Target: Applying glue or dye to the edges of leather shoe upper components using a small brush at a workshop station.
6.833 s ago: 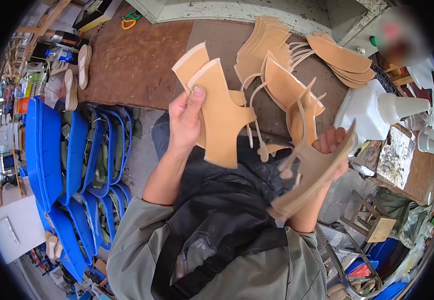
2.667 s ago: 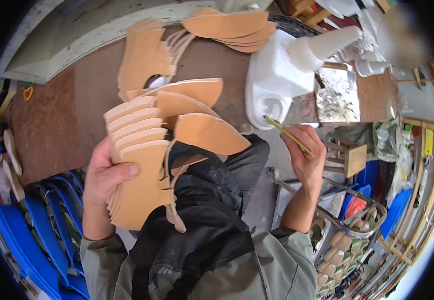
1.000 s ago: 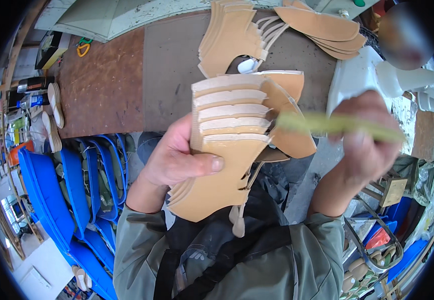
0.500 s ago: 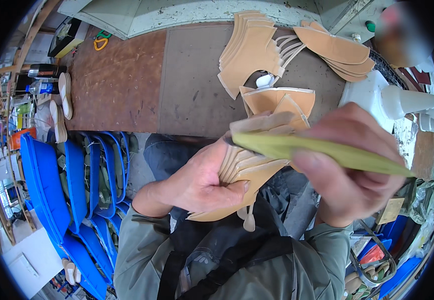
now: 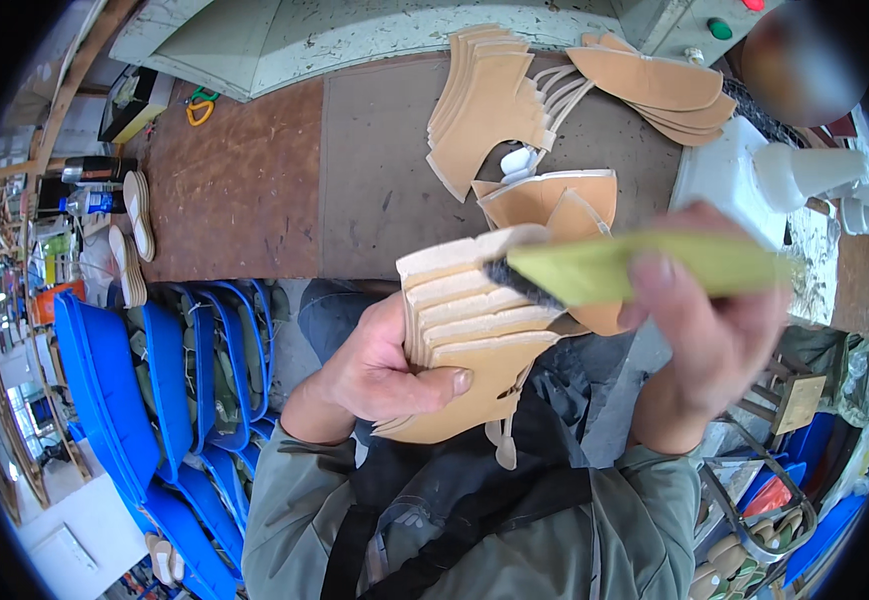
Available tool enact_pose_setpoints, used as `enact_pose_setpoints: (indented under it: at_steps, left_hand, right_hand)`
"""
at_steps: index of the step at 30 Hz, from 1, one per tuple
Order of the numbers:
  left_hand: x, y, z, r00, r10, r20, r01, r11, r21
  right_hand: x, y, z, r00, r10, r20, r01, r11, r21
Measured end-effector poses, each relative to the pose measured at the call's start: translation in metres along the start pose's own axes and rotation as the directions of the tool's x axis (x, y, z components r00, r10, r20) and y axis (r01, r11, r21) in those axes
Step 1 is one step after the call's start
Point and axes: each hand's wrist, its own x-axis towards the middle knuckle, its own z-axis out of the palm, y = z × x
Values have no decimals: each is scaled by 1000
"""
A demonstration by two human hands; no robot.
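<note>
we note the left hand (image 5: 394, 365) curled firmly about a fanned stack of tan pieces (image 5: 484, 375), thumb on top, just in front of the surface (image 5: 394, 170). the right hand (image 5: 709, 310) pinches a yellow-green brush (image 5: 594, 270), fingers closed; its dark bristles (image 5: 519, 280) lie over the stepped pale edges, contact uncertain. our judgement: keep steps even, stroke lightly along each edge, avoid straying onto tan faces.

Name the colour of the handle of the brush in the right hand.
The brush handle is yellow-green; the head view shows it best.
</note>
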Motion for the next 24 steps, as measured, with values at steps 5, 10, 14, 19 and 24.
enact_pose_setpoints:
  at_steps: [5, 10, 14, 19, 24]
  left_hand:
    - [-2, -4, 1, 1000, 27, 11, -26, 991, -128]
    - [-7, -8, 2, 996, 84, 16, -80, 981, -175]
    - [1, -7, -2, 992, 93, 88, -75, 979, -191]
    - [-3, -6, 1, 992, 120, 33, -111, 974, -196]
    - [-9, -6, -2, 993, 114, 19, -109, 978, -175]
  right_hand:
    - [12, 29, -21, 991, -126, -50, 132, 981, 140]
    - [15, 23, -16, 976, 215, -11, -213, 971, 106]
    - [24, 32, -35, 792, -576, 203, 536, 815, 221]
    - [7, 34, -42, 836, -444, 321, 472, 881, -10]
    - [1, 34, -20, 805, -536, 253, 550, 835, 18]
